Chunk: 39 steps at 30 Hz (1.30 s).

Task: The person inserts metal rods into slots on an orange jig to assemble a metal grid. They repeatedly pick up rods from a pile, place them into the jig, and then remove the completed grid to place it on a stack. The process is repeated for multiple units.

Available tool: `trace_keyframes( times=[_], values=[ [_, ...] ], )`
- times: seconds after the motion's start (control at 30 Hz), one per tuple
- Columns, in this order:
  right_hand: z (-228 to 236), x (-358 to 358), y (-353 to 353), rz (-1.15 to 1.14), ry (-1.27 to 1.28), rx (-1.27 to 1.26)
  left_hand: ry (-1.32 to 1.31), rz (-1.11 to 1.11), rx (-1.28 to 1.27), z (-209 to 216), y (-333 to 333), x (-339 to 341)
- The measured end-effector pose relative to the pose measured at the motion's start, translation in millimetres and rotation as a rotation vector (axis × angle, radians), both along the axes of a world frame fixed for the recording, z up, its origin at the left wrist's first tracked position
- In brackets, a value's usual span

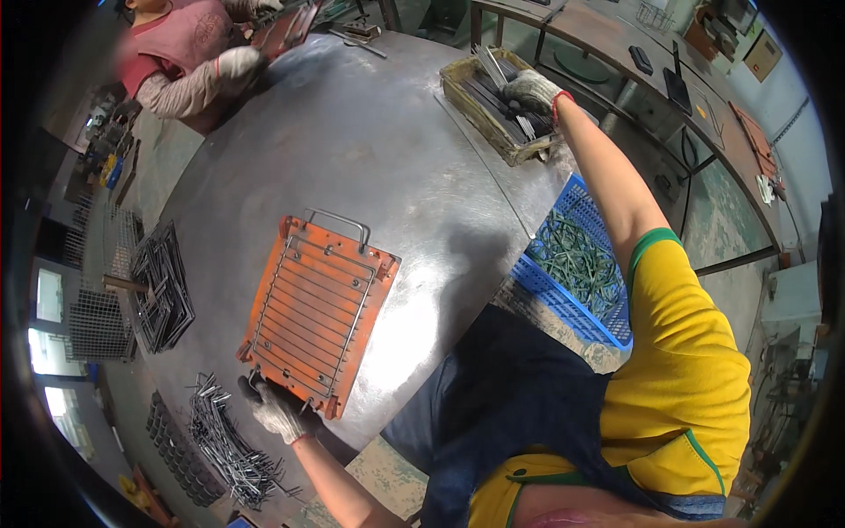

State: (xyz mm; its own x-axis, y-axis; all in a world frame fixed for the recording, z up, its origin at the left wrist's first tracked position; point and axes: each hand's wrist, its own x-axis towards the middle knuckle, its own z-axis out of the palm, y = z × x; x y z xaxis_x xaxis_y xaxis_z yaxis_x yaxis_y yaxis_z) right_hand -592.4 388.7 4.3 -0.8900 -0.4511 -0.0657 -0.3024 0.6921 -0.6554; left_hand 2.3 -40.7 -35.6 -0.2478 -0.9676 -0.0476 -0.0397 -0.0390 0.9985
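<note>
An orange metal jig plate [308,304] lies on the table, a wire frame with several parallel rods set on it and a bent wire handle [339,216] at its far edge. My left hand [275,412], in a grey-white glove with dark fingertips, is closed around the jig's near left corner; part of the fingers is hidden. At the far right, my gloved right hand [532,91] reaches over a worn yellowish tray [471,110]. Thin metal rods [489,65] stick out of that closed hand, and more rods lie in the tray beneath it.
A blue plastic basket [572,299] of green strips stands by the table's right edge. Bent wire frames [163,286] and a heap of short metal pieces [231,444] lie at the left. Across the metal table [352,132], a gloved co-worker [189,66] handles a reddish plate [286,31].
</note>
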Motion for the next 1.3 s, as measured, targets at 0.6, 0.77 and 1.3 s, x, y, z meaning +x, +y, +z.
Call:
trace_keyframes(
  times=[0.6, 0.77, 1.3],
  values=[
    [67, 38, -18, -0.177, 0.017, -0.567, -0.948, 0.018, -0.527, -41, -47, 32],
    [81, 173, -106, 0.254, -0.180, -0.691, -0.971, 0.065, -0.488, -27, -17, 21],
    [21, 362, -191, 0.979, -0.138, -0.029, 0.327, -0.718, 0.375, 65, 132, -75]
  ],
)
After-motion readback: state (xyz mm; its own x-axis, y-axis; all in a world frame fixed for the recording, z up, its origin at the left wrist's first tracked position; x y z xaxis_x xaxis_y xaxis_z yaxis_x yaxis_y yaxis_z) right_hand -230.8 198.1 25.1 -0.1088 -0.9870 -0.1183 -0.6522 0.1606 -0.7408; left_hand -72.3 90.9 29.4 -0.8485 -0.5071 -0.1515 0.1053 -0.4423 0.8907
